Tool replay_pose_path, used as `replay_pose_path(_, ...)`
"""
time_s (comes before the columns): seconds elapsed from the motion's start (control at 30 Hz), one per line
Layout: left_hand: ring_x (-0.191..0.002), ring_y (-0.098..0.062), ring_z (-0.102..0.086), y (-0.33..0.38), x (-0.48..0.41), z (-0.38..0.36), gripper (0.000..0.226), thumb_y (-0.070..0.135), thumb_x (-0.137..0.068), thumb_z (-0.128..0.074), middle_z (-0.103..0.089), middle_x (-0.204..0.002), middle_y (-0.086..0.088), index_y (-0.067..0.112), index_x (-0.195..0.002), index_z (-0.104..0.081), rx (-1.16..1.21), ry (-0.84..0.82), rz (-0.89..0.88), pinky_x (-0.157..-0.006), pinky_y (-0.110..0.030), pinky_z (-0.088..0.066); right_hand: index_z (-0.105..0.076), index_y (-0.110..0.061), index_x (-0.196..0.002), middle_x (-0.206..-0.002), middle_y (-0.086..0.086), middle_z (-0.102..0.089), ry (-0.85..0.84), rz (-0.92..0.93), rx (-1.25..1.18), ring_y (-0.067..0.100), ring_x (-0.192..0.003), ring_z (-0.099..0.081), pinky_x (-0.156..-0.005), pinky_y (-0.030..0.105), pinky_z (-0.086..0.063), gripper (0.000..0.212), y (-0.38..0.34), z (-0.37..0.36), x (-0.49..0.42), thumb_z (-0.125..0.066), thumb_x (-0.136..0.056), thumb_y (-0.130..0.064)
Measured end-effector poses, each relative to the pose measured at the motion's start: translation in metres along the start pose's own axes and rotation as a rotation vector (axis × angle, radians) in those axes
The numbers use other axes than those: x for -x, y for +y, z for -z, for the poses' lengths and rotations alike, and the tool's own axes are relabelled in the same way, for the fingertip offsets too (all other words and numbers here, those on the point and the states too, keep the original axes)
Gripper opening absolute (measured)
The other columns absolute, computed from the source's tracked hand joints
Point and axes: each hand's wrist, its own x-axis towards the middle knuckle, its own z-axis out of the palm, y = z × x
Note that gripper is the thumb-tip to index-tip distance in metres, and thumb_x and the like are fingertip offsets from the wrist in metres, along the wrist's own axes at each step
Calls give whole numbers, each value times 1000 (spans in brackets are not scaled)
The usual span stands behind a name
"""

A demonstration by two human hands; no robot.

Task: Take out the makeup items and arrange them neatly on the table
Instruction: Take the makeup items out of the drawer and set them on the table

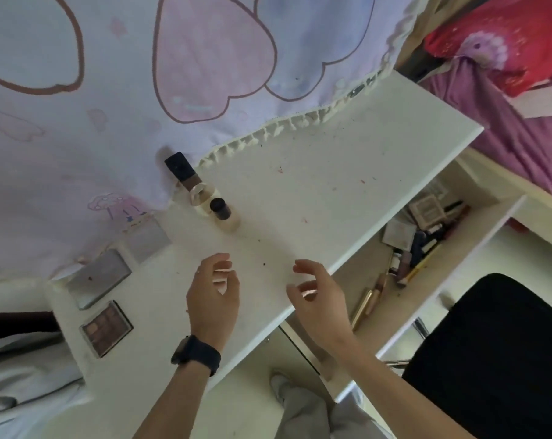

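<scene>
Both hands hover just above the near edge of the table (347, 172). My left hand (212, 293) and right hand (319, 296) are half open, fingers loosely curled, holding nothing.

Already set out on the table:
- three bottles (224, 213), in a line running from 12 toward 11 o'clock of the left hand;
- three palettes (106, 327), in a row from 8 round to 10 o'clock.

The remaining makeup lies in the open drawer (467, 245), below the table edge. The nearest item is a gold tube (366, 307), just beside the right hand at 3 o'clock. The main heap of makeup (426, 239) sits farther on at 2 o'clock. The right hand is clearly nearer, and the left would have to cross over it.

The tube lies flat, its long axis running from 1 to 7 o'clock, with the far end pointing toward the heap. I cannot tell which end carries the cap.

Judgement: reach with the right hand and pinch across the tube's short axis at mid-length.
</scene>
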Motion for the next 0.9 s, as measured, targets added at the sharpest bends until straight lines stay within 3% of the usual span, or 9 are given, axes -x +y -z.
replay_pose_path(0.13, -87, -4, -65, 14, 69, -56, 31, 4, -91, -63, -68, -96, 15, 33, -102, -64, 43, -157, -32, -73, -12, -49, -62, -37, -110, -102, -17, -68, 27, -136, 99, 2, -87, -65, -73, 23, -55, 23, 51, 65, 51, -69, -94, -22)
replay_pose_path(0.2, -88, -4, -65, 20, 95, -87, 28, 6, -92, -64, -68, -97, 16, 33, -103, -64, 38, -286, -46, -74, -12, -50, -63, -39, -106, -101, -16, -69, 24, -160, 168, 3, -91, -65, -76, 22, -53, 25, 72, 96, 65, -67, -95, -17)
replay_pose_path(0.33, -88, 3, -62, 23, 121, -145, 24, 15, -92, -61, -66, -97, 20, 33, -109, -63, -41, -510, -19, -75, -8, -47, -67, -17, -117, -111, -5, -67, 86, -106, 407, 19, -105, -60, -82, 22, -41, 25, 99, 145, 63, -68, -93, -12)
replay_pose_path(0.47, -91, 6, -60, 27, 112, -193, 21, 26, -93, -59, -61, -100, 23, 38, -110, -56, -148, -662, 10, -75, -8, -45, -66, -10, -122, -119, 3, -66, 149, -53, 493, 27, -117, -54, -91, 19, -33, 29, 106, 185, 34, -69, -93, -10)
replay_pose_path(0.6, -100, -12, -60, 46, 79, -243, 34, 28, -95, -58, -57, -120, 6, 32, -127, -51, -303, -703, -89, -89, -32, -53, -61, -13, -128, -125, 4, -61, 175, -49, 495, 27, -123, -45, -88, 18, -28, 33, 110, 220, -22, -63, -96, -15)
replay_pose_path(0.73, -119, -22, -53, 64, 42, -290, 48, 25, -96, -56, -45, -141, -5, 27, -141, -41, -431, -687, -186, -96, -30, -45, -57, -17, -133, -135, 6, -57, 172, -41, 544, 28, -130, -43, -99, 31, -36, 37, 111, 245, -83, -58, -97, -21)
replay_pose_path(0.83, -138, -30, -34, 73, 22, -321, 56, 22, -95, -54, -34, -152, -11, 22, -147, -35, -579, -640, -327, -108, -37, -38, -55, -16, -133, -137, 8, -55, 147, -44, 636, 31, -130, -41, -95, 37, -41, 38, 118, 259, -123, -57, -96, -22)
replay_pose_path(0.9, -145, -32, -22, 76, 9, -338, 60, 22, -93, -55, -22, -160, -11, 21, -149, -33, -667, -647, -417, -114, -41, -33, -51, -14, -137, -139, 12, -52, 107, -100, 719, 33, -133, -38, -100, 44, -43, 42, 124, 267, -145, -56, -96, -26)
